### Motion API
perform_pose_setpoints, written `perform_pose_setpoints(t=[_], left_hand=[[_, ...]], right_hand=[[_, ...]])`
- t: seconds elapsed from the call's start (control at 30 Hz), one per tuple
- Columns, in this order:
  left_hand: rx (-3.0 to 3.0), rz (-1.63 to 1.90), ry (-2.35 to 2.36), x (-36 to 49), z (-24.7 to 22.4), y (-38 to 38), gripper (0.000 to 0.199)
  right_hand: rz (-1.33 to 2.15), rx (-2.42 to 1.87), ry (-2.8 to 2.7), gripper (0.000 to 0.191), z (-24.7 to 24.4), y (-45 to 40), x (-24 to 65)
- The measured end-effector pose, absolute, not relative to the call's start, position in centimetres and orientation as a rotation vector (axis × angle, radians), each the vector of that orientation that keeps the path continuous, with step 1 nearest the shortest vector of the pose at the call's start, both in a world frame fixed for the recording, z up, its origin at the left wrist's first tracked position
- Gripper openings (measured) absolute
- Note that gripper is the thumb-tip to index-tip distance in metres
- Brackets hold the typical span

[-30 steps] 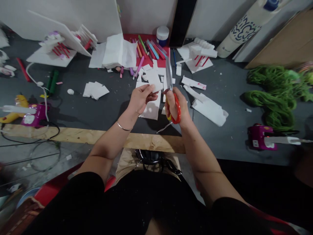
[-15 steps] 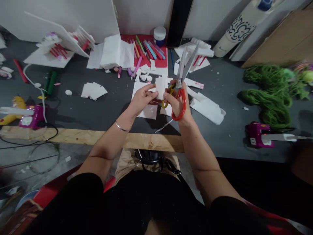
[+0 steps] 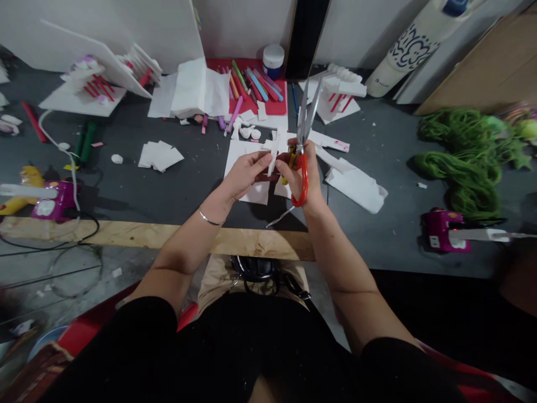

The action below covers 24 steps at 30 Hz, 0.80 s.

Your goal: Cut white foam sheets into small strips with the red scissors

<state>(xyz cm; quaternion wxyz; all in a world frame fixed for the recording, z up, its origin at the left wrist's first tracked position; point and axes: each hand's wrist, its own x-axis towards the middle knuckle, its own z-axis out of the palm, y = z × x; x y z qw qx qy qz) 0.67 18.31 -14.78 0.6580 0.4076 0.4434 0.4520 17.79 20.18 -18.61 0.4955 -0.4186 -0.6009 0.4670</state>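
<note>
A small folded piece of white paper (image 3: pixel 274 146) is pinched by my left hand (image 3: pixel 250 170), its narrow edge turned up toward me. My right hand (image 3: pixel 304 173) has the scissors (image 3: pixel 302 131) hooked in it, with one red and one yellow handle and the blades slightly apart, pointing away from me. The right thumb and fingers also touch the paper's right side. Beneath the hands lie white paper sheets (image 3: pixel 257 193). More folded white paper (image 3: pixel 356 184) rests to the right, and a stack of cut pieces (image 3: pixel 160 155) to the left.
Coloured markers (image 3: pixel 255 84) lie on a red sheet at the back, beside a white-lidded jar (image 3: pixel 273 60). Purple glue guns sit far left (image 3: pixel 54 200) and far right (image 3: pixel 447 230). Green yarn (image 3: pixel 461 162) is at right. Paper models (image 3: pixel 98 84) stand behind.
The folded paper has turned from its flat face to a narrow edge. My right hand and the scissors have shifted slightly left, and the blades look closer together.
</note>
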Motion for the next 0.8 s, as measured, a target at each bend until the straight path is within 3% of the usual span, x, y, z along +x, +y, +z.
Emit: perform_pose_setpoints(t=[0.2, 0.47, 0.8], left_hand=[[0.746, 1.049, 1.074, 0.8, -14.2, 18.6, 0.025], [0.674, 0.957, 1.126, 0.2, -13.9, 18.9, 0.048], [0.608, 1.043, 0.942, -0.9, -12.9, 18.9, 0.037]], right_hand=[[1.225, -1.076, -1.44, 0.055, -16.7, 19.2, 17.2], [1.198, -0.999, -1.392, 0.048, -17.2, 19.4, 17.2], [1.037, -1.059, -1.391, 0.051, -18.2, 20.2, 19.0]])
